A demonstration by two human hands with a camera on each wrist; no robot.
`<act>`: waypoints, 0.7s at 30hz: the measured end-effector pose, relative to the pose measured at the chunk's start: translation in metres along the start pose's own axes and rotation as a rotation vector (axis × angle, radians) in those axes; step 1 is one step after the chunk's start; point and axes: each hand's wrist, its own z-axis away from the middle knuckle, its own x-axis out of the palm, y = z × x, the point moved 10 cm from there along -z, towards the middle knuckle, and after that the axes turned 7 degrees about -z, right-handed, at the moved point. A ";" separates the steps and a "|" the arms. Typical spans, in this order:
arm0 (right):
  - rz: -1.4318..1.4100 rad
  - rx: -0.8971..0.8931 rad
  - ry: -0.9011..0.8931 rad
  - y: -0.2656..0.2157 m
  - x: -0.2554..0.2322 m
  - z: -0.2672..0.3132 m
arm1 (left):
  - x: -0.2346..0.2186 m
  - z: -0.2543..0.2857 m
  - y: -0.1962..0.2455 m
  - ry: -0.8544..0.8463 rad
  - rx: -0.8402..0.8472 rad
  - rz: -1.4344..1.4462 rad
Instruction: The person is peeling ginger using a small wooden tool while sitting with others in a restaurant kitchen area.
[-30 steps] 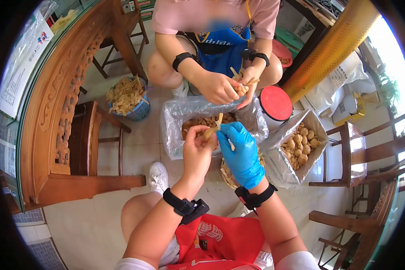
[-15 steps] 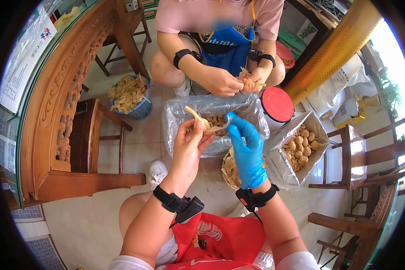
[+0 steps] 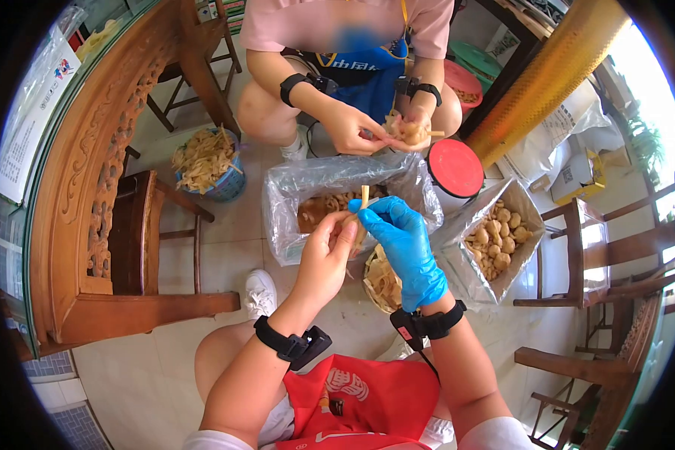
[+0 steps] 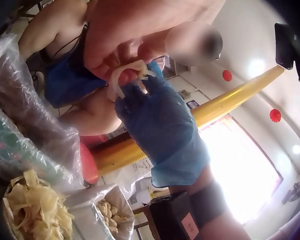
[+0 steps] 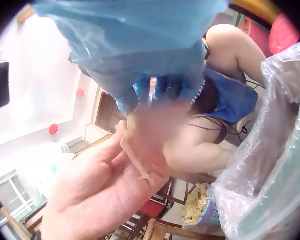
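Observation:
Bare fingers of my left hand (image 3: 326,247) hold a pale garlic bulb, mostly hidden by the fingers, its stalk (image 3: 365,196) pointing up. My right hand (image 3: 401,244), in a blue glove, pinches the garlic's skin beside the stalk, the two hands' fingertips meeting. A pale strip of skin (image 4: 132,67) curves over the fingers in the left wrist view. Another strip (image 5: 134,157) lies across the left palm in the right wrist view. Beneath the hands stands a plastic-lined box (image 3: 281,214) with small pale brown pieces inside.
Opposite, a person in a blue apron (image 3: 367,82) handles another bulb (image 3: 411,133). A lined box of whole bulbs (image 3: 500,238) stands right, near a red-lidded bucket (image 3: 456,168). Peelings fill a basket (image 3: 382,281) below my right hand and a blue basket (image 3: 229,184) at left.
My right hand drew a strip of skin away from the bulb, then came back to it. The left hand turned the bulb so its stalk points up. The other person's hands shifted slightly.

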 end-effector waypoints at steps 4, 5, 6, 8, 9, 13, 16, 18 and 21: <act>0.100 0.000 0.011 -0.001 -0.005 0.002 | -0.010 -0.001 -0.007 0.082 0.044 0.005; 0.140 -0.015 0.022 -0.004 -0.005 0.003 | -0.009 -0.001 -0.005 0.063 0.020 0.022; 0.149 -0.040 0.047 -0.008 -0.006 0.002 | -0.012 -0.001 0.001 0.094 0.020 0.051; 0.169 -0.040 0.053 -0.008 -0.007 0.005 | -0.017 -0.004 0.008 0.120 0.021 0.078; 0.196 -0.020 0.060 -0.006 -0.008 0.005 | -0.023 -0.006 0.008 0.135 0.020 0.127; 0.357 -0.076 -0.002 -0.022 0.005 0.010 | -0.031 -0.007 0.005 0.113 -0.021 0.293; 0.377 -0.020 -0.058 -0.012 0.004 0.011 | -0.028 -0.006 0.002 0.089 -0.094 0.357; 0.392 0.003 -0.094 -0.012 0.004 0.012 | -0.024 -0.005 -0.004 0.069 -0.164 0.382; 0.388 0.012 -0.051 -0.016 -0.001 0.014 | -0.024 -0.005 0.001 0.081 -0.135 0.155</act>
